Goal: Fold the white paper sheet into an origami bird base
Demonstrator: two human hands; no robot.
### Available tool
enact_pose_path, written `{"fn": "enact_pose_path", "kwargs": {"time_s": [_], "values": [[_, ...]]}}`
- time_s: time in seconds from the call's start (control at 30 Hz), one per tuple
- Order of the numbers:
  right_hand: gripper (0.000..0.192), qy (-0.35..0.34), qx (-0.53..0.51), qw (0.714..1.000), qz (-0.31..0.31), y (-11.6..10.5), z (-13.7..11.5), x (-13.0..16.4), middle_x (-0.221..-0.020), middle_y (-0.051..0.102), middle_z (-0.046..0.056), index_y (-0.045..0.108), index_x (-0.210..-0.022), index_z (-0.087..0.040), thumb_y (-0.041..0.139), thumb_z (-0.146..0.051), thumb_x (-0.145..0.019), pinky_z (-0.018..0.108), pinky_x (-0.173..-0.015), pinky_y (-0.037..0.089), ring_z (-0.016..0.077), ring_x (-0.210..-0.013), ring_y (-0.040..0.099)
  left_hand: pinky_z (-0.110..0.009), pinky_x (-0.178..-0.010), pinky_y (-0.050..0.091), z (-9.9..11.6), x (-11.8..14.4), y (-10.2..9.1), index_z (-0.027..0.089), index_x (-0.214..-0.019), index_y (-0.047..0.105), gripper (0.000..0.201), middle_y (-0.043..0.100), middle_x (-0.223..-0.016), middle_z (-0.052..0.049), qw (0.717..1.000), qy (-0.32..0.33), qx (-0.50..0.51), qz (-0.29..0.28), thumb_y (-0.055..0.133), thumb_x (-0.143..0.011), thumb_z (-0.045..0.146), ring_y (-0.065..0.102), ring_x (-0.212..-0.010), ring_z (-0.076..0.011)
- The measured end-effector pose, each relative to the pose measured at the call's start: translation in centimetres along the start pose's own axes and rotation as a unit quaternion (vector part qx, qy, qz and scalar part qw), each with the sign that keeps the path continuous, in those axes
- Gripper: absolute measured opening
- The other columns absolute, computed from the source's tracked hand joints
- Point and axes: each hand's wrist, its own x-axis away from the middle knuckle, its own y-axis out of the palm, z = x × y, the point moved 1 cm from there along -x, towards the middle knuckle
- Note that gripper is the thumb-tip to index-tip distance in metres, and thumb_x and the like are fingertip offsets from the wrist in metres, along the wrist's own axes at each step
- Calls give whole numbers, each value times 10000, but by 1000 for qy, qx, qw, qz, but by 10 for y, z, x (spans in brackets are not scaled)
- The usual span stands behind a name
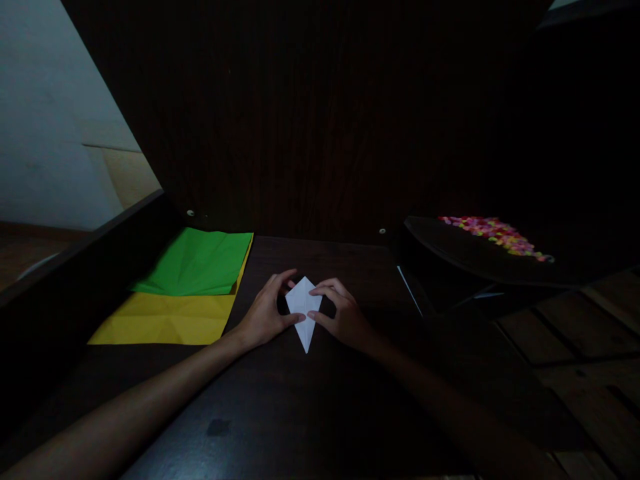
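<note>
A small piece of white paper, folded into a kite shape, lies between my two hands over the dark tabletop, its long point toward me. My left hand grips it from the left: the thumb presses on its lower face, and the fingers curve round behind its upper left edge. From the other side, my right hand has its thumb and index finger on the paper's right part. Both thumb tips almost meet near the middle. Fine crease lines show on the paper. The left fingertips are partly hidden behind it.
A green sheet lies over a yellow sheet on the left of the dark tabletop. At right, a dark rounded surface carries a colourful beaded strand. A dark wooden panel rises at the back.
</note>
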Motion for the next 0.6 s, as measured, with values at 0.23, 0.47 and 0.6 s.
{"fn": "enact_pose_path", "kwargs": {"time_s": [0.23, 0.47, 0.6], "values": [[408, 65, -209, 975, 39, 9, 0, 0, -1034, 558, 73, 564, -1101, -204, 722, -208, -725, 288, -657, 531, 176, -846, 611, -363, -802, 547, 3, 1, 7, 188, -1360, 418, 792, 619, -1001, -42, 973, -88, 212, -28, 805, -671, 238, 651, -894, -199], [428, 143, -338, 930, 35, 13, -1, 0, -891, 642, 29, 534, -1086, -218, 735, -264, -711, 311, -704, 558, 177, -816, 665, -332, -778, 539, 9, 0, 8, 146, -1125, 614, 471, 712, -974, -59, 950, -129, 278, -54, 779, -711, 300, 670, -850, -194], [330, 166, -345, 923, 17, 12, -6, 1, -778, 645, -3, 567, -1024, -214, 719, -292, -741, 258, -558, 546, 150, -673, 650, -319, -742, 540, 12, 3, 9, 144, -1086, 636, 425, 724, -953, -65, 951, -126, 278, -52, 771, -730, 332, 674, -813, -193]]}}
